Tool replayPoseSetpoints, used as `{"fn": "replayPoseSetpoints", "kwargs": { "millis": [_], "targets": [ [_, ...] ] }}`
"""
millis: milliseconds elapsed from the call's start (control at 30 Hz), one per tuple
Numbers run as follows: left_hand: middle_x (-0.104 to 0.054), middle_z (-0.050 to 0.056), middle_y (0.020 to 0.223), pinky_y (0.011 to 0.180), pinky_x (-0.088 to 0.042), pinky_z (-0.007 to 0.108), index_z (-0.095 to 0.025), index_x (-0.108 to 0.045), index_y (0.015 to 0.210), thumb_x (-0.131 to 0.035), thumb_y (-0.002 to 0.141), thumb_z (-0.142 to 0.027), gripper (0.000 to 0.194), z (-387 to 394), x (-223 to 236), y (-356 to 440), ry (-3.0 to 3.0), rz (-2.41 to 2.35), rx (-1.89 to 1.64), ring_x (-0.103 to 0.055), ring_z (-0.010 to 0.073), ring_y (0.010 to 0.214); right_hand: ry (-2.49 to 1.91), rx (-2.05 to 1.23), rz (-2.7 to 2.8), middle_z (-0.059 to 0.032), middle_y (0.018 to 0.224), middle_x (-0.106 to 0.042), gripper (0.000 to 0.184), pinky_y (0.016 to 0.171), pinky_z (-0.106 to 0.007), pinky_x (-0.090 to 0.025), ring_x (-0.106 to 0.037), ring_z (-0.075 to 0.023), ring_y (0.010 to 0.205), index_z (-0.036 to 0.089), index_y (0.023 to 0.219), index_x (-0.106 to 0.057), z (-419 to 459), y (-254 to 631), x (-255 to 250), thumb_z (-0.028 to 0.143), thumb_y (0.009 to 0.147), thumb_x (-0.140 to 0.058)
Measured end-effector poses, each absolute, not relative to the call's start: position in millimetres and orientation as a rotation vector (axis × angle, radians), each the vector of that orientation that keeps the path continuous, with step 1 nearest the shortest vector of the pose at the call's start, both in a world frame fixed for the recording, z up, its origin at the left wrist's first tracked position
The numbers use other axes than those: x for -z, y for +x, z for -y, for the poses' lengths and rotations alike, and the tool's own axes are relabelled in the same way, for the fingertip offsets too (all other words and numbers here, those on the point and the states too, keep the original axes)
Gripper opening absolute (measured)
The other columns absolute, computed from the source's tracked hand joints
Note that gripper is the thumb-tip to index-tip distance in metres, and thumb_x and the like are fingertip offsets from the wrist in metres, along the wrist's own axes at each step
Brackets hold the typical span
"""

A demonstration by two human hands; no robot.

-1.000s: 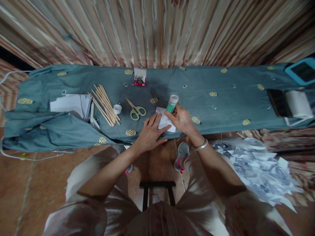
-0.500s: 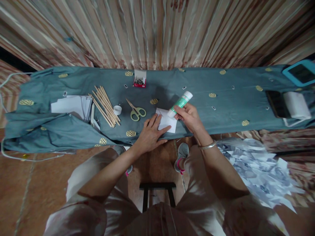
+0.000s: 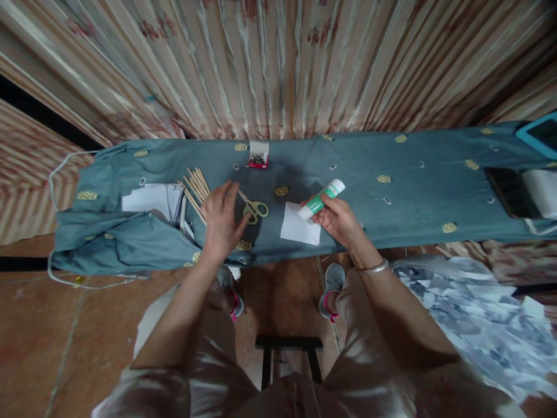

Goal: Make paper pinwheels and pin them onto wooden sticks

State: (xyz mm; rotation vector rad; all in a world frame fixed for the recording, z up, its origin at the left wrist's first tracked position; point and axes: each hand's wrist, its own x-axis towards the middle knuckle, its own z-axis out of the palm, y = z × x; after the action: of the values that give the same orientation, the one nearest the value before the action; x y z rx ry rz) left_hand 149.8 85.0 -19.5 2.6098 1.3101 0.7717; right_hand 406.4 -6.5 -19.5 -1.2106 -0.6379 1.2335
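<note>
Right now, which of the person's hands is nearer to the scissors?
The left. The left hand hovers just left of the scissors, its fingers reaching the handles. The right hand is further off to the right, holding the glue stick beside the white paper.

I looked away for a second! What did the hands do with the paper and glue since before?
The left hand let go of the folded white paper and moved left, over the wooden sticks beside the green-handled scissors. The right hand tipped the green-and-white glue stick from upright to slanting, still gripping it. The paper stayed on the blue cloth.
</note>
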Motion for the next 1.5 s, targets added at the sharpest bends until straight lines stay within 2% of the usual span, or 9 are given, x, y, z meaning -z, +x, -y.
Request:
{"fn": "replayPoseSetpoints", "kwargs": {
  "millis": [100,267,400,467,600,733,900,1200,1500],
  "targets": [
    [-0.058,0.017,0.130,0.100,-0.036,0.054,-0.016,-0.047,0.138,-0.060,0.082,-0.040,0.063,-108.8,22.7,124.2,2.477,-1.606,-0.690,-0.046,0.0385,0.123,-1.205,-1.228,0.653,-0.0065,0.080,-0.074,0.041,0.055,-0.026,-0.051,-0.063,-0.0139,0.062,0.019,0.082,-0.065,5.6,404.1,18.7,0.058,0.070,-0.075],
    [-0.069,0.012,0.106,0.096,-0.041,0.052,-0.018,-0.064,0.114,-0.056,0.083,-0.038,0.037,-119.0,32.2,111.5,2.485,-1.548,-0.649,-0.055,0.0338,0.109,-1.194,-1.225,0.645,-0.0041,0.082,-0.074,0.040,0.057,-0.024,-0.053,-0.063,-0.0126,0.063,0.020,0.082,-0.069,3.5,402.8,17.2,0.054,0.065,-0.080],
    [-0.067,0.010,0.110,0.099,-0.044,0.045,-0.018,-0.066,0.108,-0.059,0.084,-0.034,0.030,-103.6,23.0,129.9,2.475,-1.295,-0.834,-0.057,0.0283,0.110,-1.146,-1.250,0.610,-0.0024,0.077,-0.072,0.039,0.055,-0.023,-0.054,-0.062,-0.0110,0.059,0.019,0.088,-0.069,2.4,397.8,19.8,0.050,0.067,-0.080],
    [-0.064,0.008,0.110,0.095,-0.048,0.039,-0.020,-0.066,0.109,-0.059,0.084,-0.031,0.027,-91.3,18.9,143.7,2.410,-1.153,-0.863,-0.059,0.0231,0.105,-1.114,-1.274,0.563,-0.0007,0.072,-0.071,0.037,0.053,-0.021,-0.055,-0.061,-0.0100,0.056,0.019,0.086,-0.067,2.4,393.4,20.9,0.047,0.067,-0.081],
    [-0.060,0.006,0.105,0.087,-0.053,0.033,-0.019,-0.067,0.109,-0.062,0.083,-0.027,0.028,-71.0,19.6,166.6,2.199,-0.965,-0.888,-0.062,0.0186,0.097,-1.045,-1.341,0.474,-0.0010,0.070,-0.070,0.031,0.062,-0.021,-0.060,-0.066,-0.0116,0.061,0.019,0.078,-0.062,2.6,384.0,19.8,0.041,0.067,-0.081],
    [-0.060,0.006,0.105,0.082,-0.054,0.031,-0.020,-0.067,0.111,-0.066,0.082,-0.030,0.031,-65.5,22.7,176.0,2.131,-0.923,-0.859,-0.061,0.0184,0.096,-1.054,-1.388,0.444,-0.0034,0.078,-0.073,0.026,0.071,-0.028,-0.063,-0.071,-0.0165,0.070,0.020,0.082,-0.062,2.0,378.7,17.6,0.038,0.070,-0.077],
    [-0.063,0.006,0.103,0.079,-0.054,0.030,-0.019,-0.067,0.113,-0.067,0.081,-0.031,0.034,-66.1,21.9,178.2,2.125,-0.923,-0.858,-0.062,0.0179,0.093,-1.038,-1.374,0.474,-0.0030,0.078,-0.074,0.027,0.076,-0.029,-0.063,-0.073,-0.0165,0.071,0.019,0.083,-0.064,2.0,376.1,20.0,0.036,0.068,-0.079],
    [-0.065,0.007,0.105,0.089,-0.052,0.033,-0.017,-0.067,0.113,-0.067,0.083,-0.030,0.033,-64.9,22.2,178.1,2.185,-0.884,-0.872,-0.062,0.0189,0.099,-1.030,-1.375,0.482,-0.0034,0.072,-0.074,0.029,0.068,-0.025,-0.063,-0.072,-0.0153,0.065,0.018,0.080,-0.067,2.9,374.0,18.5,0.036,0.065,-0.082],
    [-0.063,0.007,0.108,0.092,-0.051,0.035,-0.018,-0.066,0.116,-0.065,0.085,-0.029,0.033,-62.6,21.2,175.4,2.249,-0.839,-0.891,-0.062,0.0199,0.102,-1.076,-1.389,0.514,-0.0039,0.073,-0.074,0.028,0.065,-0.024,-0.062,-0.072,-0.0151,0.065,0.016,0.079,-0.068,0.7,375.0,21.0,0.037,0.068,-0.082]
  ]
}}
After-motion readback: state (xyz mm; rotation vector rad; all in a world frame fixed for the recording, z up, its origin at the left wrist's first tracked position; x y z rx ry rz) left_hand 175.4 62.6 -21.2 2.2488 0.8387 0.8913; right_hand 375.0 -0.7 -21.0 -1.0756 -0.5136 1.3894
